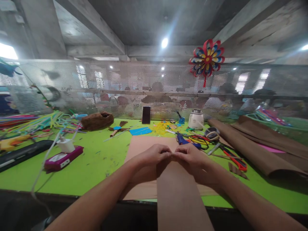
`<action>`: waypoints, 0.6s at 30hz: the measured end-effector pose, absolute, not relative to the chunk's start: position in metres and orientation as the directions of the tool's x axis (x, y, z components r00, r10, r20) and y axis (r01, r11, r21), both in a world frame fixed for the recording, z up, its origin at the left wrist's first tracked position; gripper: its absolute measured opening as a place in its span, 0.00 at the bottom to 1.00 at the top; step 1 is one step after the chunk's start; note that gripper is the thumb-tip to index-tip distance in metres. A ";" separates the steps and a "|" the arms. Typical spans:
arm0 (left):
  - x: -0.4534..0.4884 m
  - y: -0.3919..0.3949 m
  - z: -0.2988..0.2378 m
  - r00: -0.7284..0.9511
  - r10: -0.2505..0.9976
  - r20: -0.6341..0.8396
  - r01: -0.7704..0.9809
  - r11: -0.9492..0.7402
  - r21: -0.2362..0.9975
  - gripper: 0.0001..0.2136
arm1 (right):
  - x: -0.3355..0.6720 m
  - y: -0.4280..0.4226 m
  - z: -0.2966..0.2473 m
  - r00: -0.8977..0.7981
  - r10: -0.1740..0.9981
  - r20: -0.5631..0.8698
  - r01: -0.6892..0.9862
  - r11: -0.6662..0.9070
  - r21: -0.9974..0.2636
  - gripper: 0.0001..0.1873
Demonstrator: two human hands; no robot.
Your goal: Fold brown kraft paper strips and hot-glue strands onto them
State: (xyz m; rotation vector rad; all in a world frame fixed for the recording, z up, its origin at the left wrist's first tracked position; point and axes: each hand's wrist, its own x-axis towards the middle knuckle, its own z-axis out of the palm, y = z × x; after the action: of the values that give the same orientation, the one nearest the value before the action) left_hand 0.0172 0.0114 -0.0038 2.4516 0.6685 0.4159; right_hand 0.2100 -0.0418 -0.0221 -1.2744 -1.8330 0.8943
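A long brown strip of paper or thin sheet (179, 195) runs from my hands down past the table's front edge. Its far end is pinched by my left hand (157, 154) and my right hand (189, 155), whose fingertips nearly meet there. Both hands are closed, thumbs and fingers pressed together on that end. Beneath them a pale tan board (141, 144) lies flat on the green table (96, 166). Just beyond my right hand rests a blue glue gun (185, 140). The exact fold or edge between my fingertips is too small to make out.
At left are a purple power strip (64, 158) with a white plug and a black case (26, 154). A phone (146, 115) stands at the back. On the right lie an orange cutter (234, 158) and rolled brown sheets (260, 147). A perforated screen (134, 86) rises behind.
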 end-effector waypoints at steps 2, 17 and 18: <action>0.014 0.010 -0.002 0.816 0.560 0.141 0.398 -0.722 0.566 0.17 | 0.210 -0.045 -0.025 -0.203 0.959 0.197 0.438 0.269 -0.858 0.19; 0.008 0.011 -0.005 0.817 0.560 0.139 0.427 -0.749 0.506 0.11 | 0.219 -0.042 -0.016 -0.233 0.925 0.301 0.570 0.381 -0.728 0.15; 0.008 0.011 -0.003 0.824 0.552 0.131 0.411 -0.740 0.532 0.11 | 0.221 -0.041 -0.014 -0.250 0.917 0.311 0.586 0.399 -0.705 0.14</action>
State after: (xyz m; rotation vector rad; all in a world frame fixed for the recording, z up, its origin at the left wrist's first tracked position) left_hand 0.0085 0.0114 -0.0025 2.5126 0.7113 0.3849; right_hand 0.2212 -0.0412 -0.0137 -1.2832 -1.9507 0.5961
